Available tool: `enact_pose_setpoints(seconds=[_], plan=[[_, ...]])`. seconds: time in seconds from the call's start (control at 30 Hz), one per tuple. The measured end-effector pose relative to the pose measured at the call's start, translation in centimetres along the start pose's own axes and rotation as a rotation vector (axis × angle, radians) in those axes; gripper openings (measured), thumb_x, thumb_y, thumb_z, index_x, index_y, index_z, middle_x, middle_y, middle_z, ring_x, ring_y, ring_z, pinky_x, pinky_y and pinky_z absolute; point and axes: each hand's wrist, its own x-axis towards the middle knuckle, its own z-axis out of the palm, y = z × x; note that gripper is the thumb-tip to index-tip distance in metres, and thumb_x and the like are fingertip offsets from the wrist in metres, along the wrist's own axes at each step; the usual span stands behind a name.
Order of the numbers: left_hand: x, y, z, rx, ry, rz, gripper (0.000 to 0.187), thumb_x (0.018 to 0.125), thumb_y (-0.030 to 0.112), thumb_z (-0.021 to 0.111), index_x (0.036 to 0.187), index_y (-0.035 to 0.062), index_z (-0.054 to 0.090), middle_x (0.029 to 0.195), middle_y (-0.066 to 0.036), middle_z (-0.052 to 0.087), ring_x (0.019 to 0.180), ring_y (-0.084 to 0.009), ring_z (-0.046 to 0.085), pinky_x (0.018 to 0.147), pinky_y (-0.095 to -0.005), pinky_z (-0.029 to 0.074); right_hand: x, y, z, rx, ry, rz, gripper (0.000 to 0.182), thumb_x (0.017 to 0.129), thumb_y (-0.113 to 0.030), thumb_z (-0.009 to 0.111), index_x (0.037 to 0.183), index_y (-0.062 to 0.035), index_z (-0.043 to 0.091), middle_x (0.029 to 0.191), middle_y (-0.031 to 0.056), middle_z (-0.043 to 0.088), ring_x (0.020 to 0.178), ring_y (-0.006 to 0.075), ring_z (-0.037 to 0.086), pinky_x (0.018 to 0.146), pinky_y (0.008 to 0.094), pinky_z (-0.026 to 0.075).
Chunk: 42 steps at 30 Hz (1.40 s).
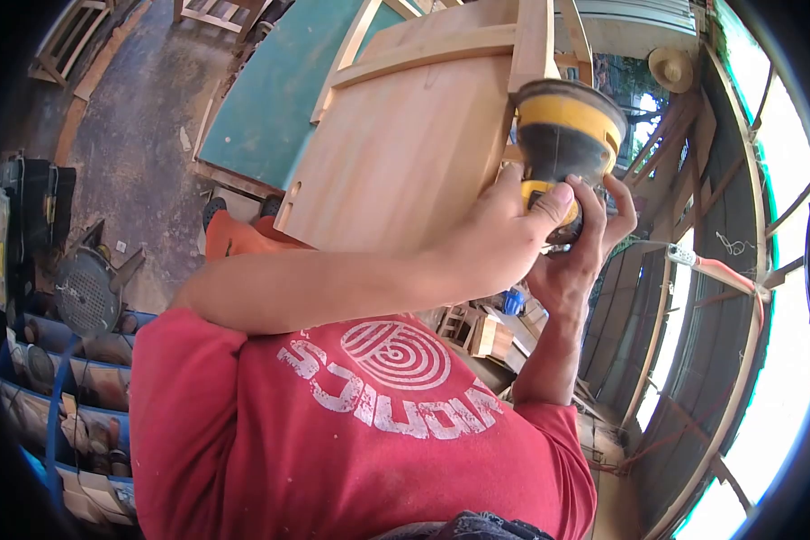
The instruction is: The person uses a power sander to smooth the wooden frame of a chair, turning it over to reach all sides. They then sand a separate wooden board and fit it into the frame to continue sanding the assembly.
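A yellow and black handheld power sander [562,130] is held up to the right of the wooden piece, its wide round end uppermost. My left hand [517,216] reaches across from the left and grips the sander's narrower body, the thumb pressed on its yellow part. My right hand [585,225] is wrapped around the same body from the right, with some fingers curled over its side. Just left of the sander lies a pale wooden furniture piece [405,148] with a broad flat panel and framing bars. The sander overlaps its right edge in this view.
Beneath the wooden piece is a green tabletop [261,108]. An orange object [252,238] sits by its near edge. Blue bins [72,396] with scraps stand at the left, below a perforated round disc [88,292]. A cable with a white connector [684,255] hangs at right.
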Motion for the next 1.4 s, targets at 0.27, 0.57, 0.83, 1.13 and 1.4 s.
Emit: enact_pose_setpoints(seconds=[0.27,0.57,0.83,1.13,1.4], plan=[[-0.5,-0.8,0.3,0.146,0.078,0.008,0.058,0.112,0.038,0.048,0.149,-0.0044,0.035,0.136,-0.017,0.056,0.128,-0.0215,0.056,0.106,-0.0343,0.046,-0.1,-0.2,0.1,0.057,0.041,0.016,0.072,0.068,0.005,0.082,0.134,-0.0147,0.060,0.147,0.0186,0.028,0.111,0.0391,0.060,0.092,0.0482,0.056],[0.5,-0.1,0.4,0.482,0.028,-0.284,0.066,0.111,0.047,0.044,0.149,-0.0062,0.035,0.138,-0.020,0.055,0.129,-0.0245,0.055,0.106,-0.0366,0.046,-1.4,0.9,-0.2,0.021,0.005,0.134,0.073,0.066,0.003,0.083,0.133,-0.0168,0.061,0.147,0.0185,0.028,0.129,0.0398,0.047,0.101,0.0513,0.050],[1.2,-0.2,0.5,0.381,0.064,-0.277,0.066,0.111,0.044,0.047,0.152,-0.0057,0.032,0.137,-0.015,0.054,0.126,-0.0196,0.056,0.104,-0.0321,0.048,-1.0,1.1,-0.1,-0.062,0.011,0.078,0.074,0.066,0.001,0.086,0.133,-0.0161,0.061,0.146,0.0181,0.028,0.117,0.0395,0.056,0.095,0.0492,0.055],[0.4,0.0,0.9,0.239,0.002,-0.076,0.060,0.111,0.042,0.047,0.151,-0.0009,0.036,0.138,-0.013,0.056,0.128,-0.0184,0.056,0.106,-0.0329,0.047,-0.5,1.0,-0.3,0.085,0.008,0.098,0.077,0.064,0.001,0.086,0.134,-0.0165,0.059,0.147,0.0181,0.027,0.114,0.0379,0.061,0.094,0.0459,0.056],[2.7,1.7,2.8,0.886,-0.272,-0.336,0.087,0.101,0.047,0.064,0.157,-0.0094,0.027,0.156,-0.032,0.041,0.150,-0.0386,0.038,0.122,-0.0434,0.030,-4.3,5.2,-0.9,0.003,0.159,0.322,0.078,0.064,-0.011,0.090,0.134,-0.0138,0.056,0.139,0.0192,0.039,0.133,0.0416,0.044,0.110,0.0495,0.043]])
